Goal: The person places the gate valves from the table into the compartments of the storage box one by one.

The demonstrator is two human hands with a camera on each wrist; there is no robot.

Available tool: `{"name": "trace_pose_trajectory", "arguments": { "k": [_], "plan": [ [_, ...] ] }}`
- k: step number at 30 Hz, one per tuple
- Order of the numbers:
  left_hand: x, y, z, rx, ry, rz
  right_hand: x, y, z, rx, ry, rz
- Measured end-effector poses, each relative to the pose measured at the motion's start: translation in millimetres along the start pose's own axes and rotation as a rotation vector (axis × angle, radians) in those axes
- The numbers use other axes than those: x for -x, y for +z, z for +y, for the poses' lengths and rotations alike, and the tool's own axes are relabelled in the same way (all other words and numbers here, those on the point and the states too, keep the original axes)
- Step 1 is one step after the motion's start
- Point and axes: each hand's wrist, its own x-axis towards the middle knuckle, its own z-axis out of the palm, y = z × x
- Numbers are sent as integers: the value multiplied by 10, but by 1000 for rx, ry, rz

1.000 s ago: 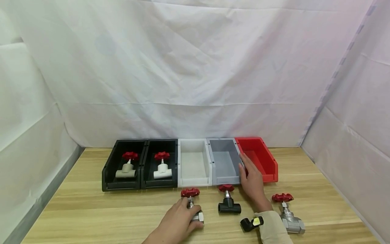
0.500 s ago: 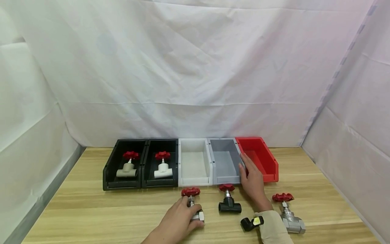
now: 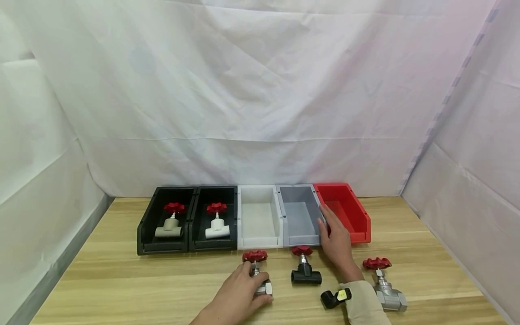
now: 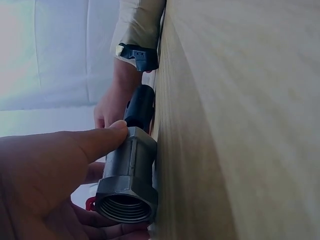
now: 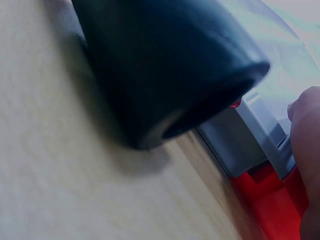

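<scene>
My left hand [image 3: 237, 289] grips a silver metal valve [image 3: 266, 288] with a red handwheel [image 3: 254, 256], which stands on the table in front of the white bin. The left wrist view shows the thumb over the metal body [image 4: 127, 165] and its threaded opening facing the camera. My right hand [image 3: 338, 241] rests with fairly straight fingers along the edge where the grey bin [image 3: 301, 240] meets the red bin [image 3: 360, 237]. Just left of that wrist stands a black plastic tee valve [image 3: 306, 275] with a red handwheel; its dark pipe end [image 5: 165, 65] looms large in the right wrist view.
A beige valve [image 3: 168, 228] and a white valve [image 3: 217, 229] stand in the two black bins at left. The white bin [image 3: 260, 243] sits mid-row. Another silver valve [image 3: 390, 295] is right of the right sleeve [image 3: 363, 302]. White sheets [image 3: 260, 90] enclose the table.
</scene>
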Motion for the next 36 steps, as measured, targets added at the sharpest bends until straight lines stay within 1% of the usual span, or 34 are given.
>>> {"name": "trace_pose_trajectory", "arguments": {
  "k": [7, 13, 19, 25, 30, 36],
  "plan": [
    [-5, 26, -8, 26, -8, 40, 2, 13, 11, 2, 0, 2],
    [-25, 40, -8, 28, -21, 39, -5, 17, 15, 3, -13, 13],
    [-34, 34, -8, 20, -20, 22, -1, 15, 10, 3, -10, 12],
    [-42, 33, 3, 14, -33, 9, -4, 21, 14, 4, -18, 18],
    [-49, 18, 19, 24, -50, -7, -4, 21, 27, 5, -11, 14],
    [-44, 10, 16, 40, -49, -20, 4, 31, 44, 14, 2, 4]
  ]
}}
